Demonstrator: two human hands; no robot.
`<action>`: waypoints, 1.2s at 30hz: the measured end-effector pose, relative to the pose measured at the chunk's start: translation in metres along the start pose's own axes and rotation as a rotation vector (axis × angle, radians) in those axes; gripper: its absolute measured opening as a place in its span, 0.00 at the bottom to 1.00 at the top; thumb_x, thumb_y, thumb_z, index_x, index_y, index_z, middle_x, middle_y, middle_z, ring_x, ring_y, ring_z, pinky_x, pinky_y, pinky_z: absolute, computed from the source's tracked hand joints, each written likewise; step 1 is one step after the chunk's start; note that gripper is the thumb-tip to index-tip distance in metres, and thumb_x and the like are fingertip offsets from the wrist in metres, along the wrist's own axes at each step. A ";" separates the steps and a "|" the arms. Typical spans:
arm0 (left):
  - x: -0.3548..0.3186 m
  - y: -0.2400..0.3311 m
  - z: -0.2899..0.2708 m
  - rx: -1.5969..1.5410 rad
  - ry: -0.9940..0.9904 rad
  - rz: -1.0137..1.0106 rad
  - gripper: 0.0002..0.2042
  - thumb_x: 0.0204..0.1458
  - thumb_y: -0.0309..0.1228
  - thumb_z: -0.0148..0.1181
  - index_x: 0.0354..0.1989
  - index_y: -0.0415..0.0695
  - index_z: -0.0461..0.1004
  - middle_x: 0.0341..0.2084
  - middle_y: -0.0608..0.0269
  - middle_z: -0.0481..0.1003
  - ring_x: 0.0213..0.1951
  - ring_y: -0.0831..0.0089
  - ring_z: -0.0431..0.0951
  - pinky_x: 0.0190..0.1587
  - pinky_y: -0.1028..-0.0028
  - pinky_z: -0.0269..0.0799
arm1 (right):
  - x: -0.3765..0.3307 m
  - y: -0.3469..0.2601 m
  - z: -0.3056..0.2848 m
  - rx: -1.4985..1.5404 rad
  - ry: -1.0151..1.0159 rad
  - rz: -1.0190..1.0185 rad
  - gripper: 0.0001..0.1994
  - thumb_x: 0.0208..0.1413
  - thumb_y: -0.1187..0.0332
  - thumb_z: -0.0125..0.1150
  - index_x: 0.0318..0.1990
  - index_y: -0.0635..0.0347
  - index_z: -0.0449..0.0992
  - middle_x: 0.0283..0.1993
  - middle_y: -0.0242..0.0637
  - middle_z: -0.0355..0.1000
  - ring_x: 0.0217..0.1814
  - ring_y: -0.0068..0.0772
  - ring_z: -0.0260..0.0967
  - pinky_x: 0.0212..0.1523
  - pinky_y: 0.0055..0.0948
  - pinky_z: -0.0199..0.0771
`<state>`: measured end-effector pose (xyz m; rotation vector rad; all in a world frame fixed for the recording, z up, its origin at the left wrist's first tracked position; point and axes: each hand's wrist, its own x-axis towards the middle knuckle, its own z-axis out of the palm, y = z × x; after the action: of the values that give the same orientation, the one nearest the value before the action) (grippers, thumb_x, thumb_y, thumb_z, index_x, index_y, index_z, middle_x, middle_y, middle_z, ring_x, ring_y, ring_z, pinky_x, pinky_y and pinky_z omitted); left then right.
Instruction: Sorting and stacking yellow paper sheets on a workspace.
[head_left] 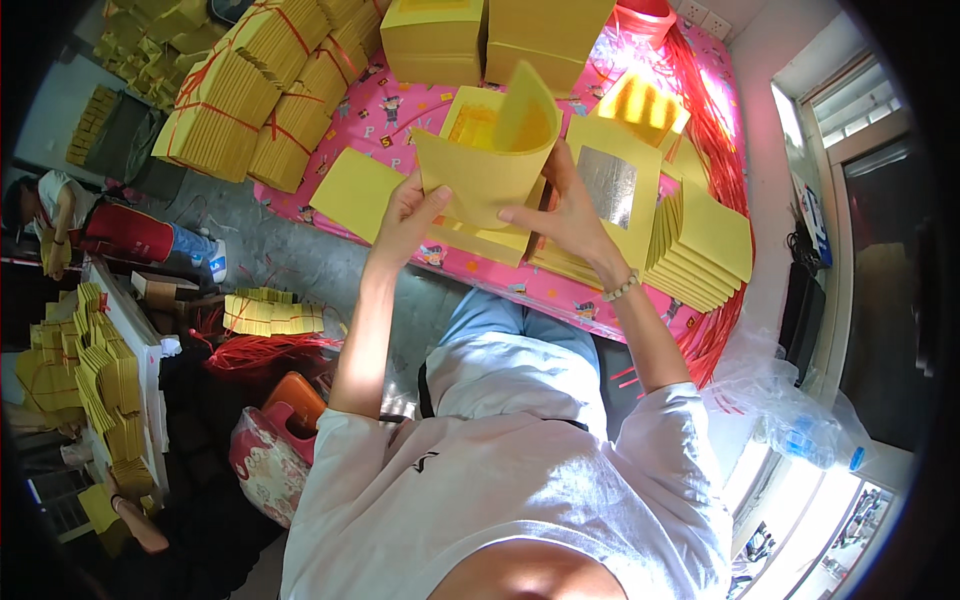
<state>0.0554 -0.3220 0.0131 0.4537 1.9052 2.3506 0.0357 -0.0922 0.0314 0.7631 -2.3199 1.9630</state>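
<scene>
Hands meet over the pink patterned surface [400, 100], and everything else sits around it. The left hand [408, 215] is clenched on the left edge of a bundle of yellow paper sheets [480, 180], thumb on the face toward the person. The right hand [565, 215] pinches the bundle's right edge, fingers spread behind it; a bead bracelet [622, 288] circles that wrist. The top sheet curls over at its upper corner. The bundle is lifted above the near middle of the surface, upright and tilted toward the person.

Just right of the bundle on the surface lies a yellow sheet with a silver foil square [608, 185]. Further right, at the surface's right edge, a fanned stack of yellow sheets [705, 245] leans. A single yellow sheet [355, 192] lies flat at the surface's near left edge. At the far side stand two tall yellow stacks [495, 35], and at the far left lie bundles tied with red string [245, 100]. Loose red strings [715, 130] run down the surface's right side.

Left of the surface, on the floor, lies a small pile of yellow sheets [270, 315]; whether it is tied I cannot tell.
</scene>
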 end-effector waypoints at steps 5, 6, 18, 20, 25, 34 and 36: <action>0.007 -0.015 0.011 -0.017 0.035 0.013 0.15 0.61 0.27 0.50 0.55 0.39 0.65 0.47 0.64 0.72 0.49 0.79 0.71 0.52 0.77 0.66 | -0.003 -0.016 0.009 0.018 -0.057 0.120 0.43 0.43 0.65 0.73 0.65 0.62 0.53 0.63 0.42 0.61 0.65 0.34 0.58 0.64 0.33 0.59; 0.008 -0.017 0.014 -0.021 0.048 0.017 0.16 0.60 0.27 0.51 0.56 0.38 0.64 0.50 0.62 0.70 0.51 0.78 0.69 0.54 0.76 0.64 | -0.004 -0.015 0.010 0.028 -0.042 0.127 0.41 0.44 0.65 0.72 0.65 0.62 0.55 0.61 0.40 0.64 0.64 0.32 0.60 0.63 0.32 0.60; 0.027 -0.016 0.025 0.096 0.140 0.201 0.18 0.54 0.19 0.54 0.54 0.36 0.63 0.51 0.56 0.68 0.54 0.71 0.68 0.59 0.70 0.62 | -0.005 0.000 0.014 0.112 -0.001 0.126 0.31 0.49 0.70 0.67 0.61 0.64 0.60 0.56 0.40 0.68 0.60 0.30 0.64 0.60 0.31 0.64; 0.027 -0.010 0.027 0.098 0.145 0.153 0.19 0.54 0.19 0.54 0.55 0.37 0.63 0.50 0.57 0.69 0.54 0.71 0.69 0.58 0.71 0.63 | -0.004 -0.003 0.012 0.148 0.015 0.176 0.30 0.50 0.71 0.66 0.59 0.65 0.61 0.55 0.39 0.68 0.57 0.29 0.65 0.58 0.29 0.66; 0.030 0.002 0.033 0.065 0.123 0.121 0.20 0.54 0.19 0.53 0.57 0.37 0.62 0.50 0.59 0.70 0.53 0.73 0.69 0.56 0.74 0.63 | 0.003 -0.013 0.006 0.269 0.069 0.187 0.27 0.51 0.73 0.65 0.57 0.65 0.62 0.52 0.38 0.69 0.53 0.26 0.68 0.54 0.26 0.70; 0.034 0.021 0.041 -0.157 0.107 -0.186 0.19 0.60 0.27 0.48 0.59 0.38 0.62 0.53 0.60 0.70 0.54 0.75 0.69 0.56 0.75 0.62 | 0.003 -0.021 0.001 0.307 0.076 0.290 0.22 0.54 0.70 0.63 0.54 0.68 0.66 0.50 0.38 0.72 0.50 0.24 0.70 0.50 0.25 0.72; 0.035 0.017 0.039 -0.148 0.089 -0.200 0.19 0.61 0.28 0.48 0.60 0.40 0.62 0.53 0.62 0.70 0.54 0.76 0.70 0.55 0.75 0.64 | 0.004 -0.018 -0.001 0.337 0.068 0.359 0.20 0.55 0.68 0.62 0.53 0.68 0.69 0.48 0.38 0.73 0.49 0.24 0.71 0.49 0.24 0.72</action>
<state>0.0348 -0.2801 0.0432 0.1420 1.7046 2.3916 0.0385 -0.0942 0.0491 0.2875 -2.2407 2.5255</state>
